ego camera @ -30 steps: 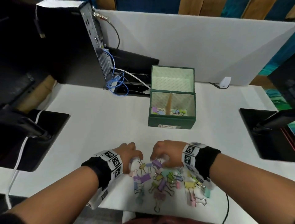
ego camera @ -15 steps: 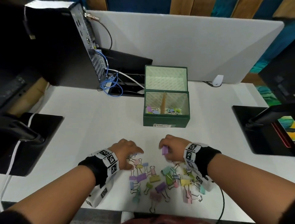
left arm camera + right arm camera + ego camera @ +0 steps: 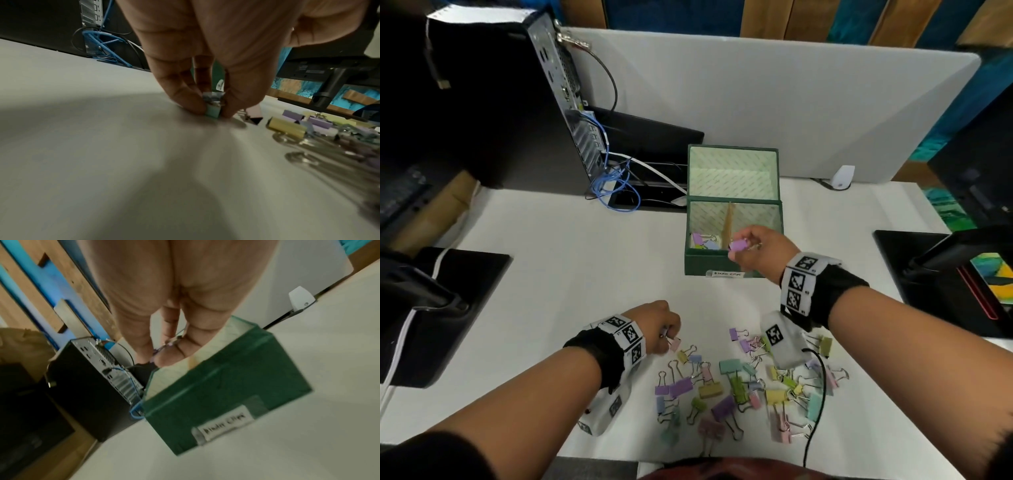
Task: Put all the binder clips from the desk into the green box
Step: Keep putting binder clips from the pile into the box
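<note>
Head view: the green box [image 3: 722, 265] stands open on the white desk [image 3: 571, 281], its lid tipped up behind it. A white label [image 3: 725, 274] on its front wall carries handwriting that reads "Binder Clips". The right hand [image 3: 760, 248] hovers over the box's front rim, fingers curled, pinching a purple binder clip [image 3: 738, 245] above the opening. A few clips [image 3: 703, 241] already lie in the box's left compartment, beside a tan divider. On the near side of the box, well apart from it, the scattered pile of pastel binder clips [image 3: 743, 383] covers the desk. The left hand [image 3: 655, 323] is at the pile's left edge, near-left of the box, fingers bent down onto a small clip. Both wrists wear black bands with square black-and-white marker tags. A black computer tower [image 3: 493, 102] stands far-left of the box.

Left wrist view: thumb and fingers [image 3: 183, 97] close narrowly on a small mint-green clip [image 3: 213, 112] that sits on the desk, its wire handles between the fingertips. A pink clip and a yellow one lie just to its right.

Right wrist view: the right hand's fingertips [image 3: 170, 356] pinch wire handles with a trace of purple, above the box's open top. The label [image 3: 225, 422] shows again, blurred, "Binder Clips".
</note>
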`<action>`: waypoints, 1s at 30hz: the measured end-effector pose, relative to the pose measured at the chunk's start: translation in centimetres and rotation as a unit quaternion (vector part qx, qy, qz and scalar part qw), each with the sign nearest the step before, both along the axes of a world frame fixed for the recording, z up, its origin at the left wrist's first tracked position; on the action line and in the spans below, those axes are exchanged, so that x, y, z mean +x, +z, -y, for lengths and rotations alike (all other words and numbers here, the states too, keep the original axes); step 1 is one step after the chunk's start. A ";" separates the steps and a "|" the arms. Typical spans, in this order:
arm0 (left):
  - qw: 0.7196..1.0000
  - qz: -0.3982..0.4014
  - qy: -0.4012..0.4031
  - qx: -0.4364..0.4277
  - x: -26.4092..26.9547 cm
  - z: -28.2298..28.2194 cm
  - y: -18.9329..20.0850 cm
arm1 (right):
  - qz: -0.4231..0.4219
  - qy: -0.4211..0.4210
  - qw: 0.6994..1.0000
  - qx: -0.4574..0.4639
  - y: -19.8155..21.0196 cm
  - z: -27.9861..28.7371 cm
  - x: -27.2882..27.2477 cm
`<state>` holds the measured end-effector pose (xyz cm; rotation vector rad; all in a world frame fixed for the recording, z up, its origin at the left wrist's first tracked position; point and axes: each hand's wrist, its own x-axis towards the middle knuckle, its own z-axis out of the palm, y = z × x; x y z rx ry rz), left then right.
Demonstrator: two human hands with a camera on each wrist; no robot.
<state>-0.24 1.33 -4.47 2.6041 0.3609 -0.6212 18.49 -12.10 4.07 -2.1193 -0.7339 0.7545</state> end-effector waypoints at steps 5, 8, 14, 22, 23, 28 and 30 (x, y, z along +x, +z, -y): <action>1.000 0.009 0.004 -0.009 0.5 -0.7 0.0 | -0.014 0.033 0.999 0.036 1.6 -2.2 0.3; 0.998 0.037 0.030 -0.028 0.5 -1.4 0.0 | 0.036 0.034 0.999 0.017 1.0 -0.8 0.4; 0.968 0.172 0.144 -0.114 3.8 -1.8 4.0 | 0.122 0.252 0.941 -0.192 -2.5 4.0 -0.4; 0.907 0.290 0.212 -0.218 13.6 1.0 10.3 | 0.192 0.404 0.852 -0.272 -5.6 5.5 -2.1; 0.906 0.292 0.214 -0.218 14.6 1.4 10.4 | 0.199 0.409 0.845 -0.281 -5.7 5.5 -2.2; 0.914 0.263 0.247 -0.184 17.0 2.1 10.1 | 0.207 0.396 0.845 -0.294 -6.3 5.3 -2.1; 0.922 0.243 0.251 -0.167 16.9 2.0 9.9 | 0.208 0.384 0.854 -0.283 -6.5 5.6 -1.8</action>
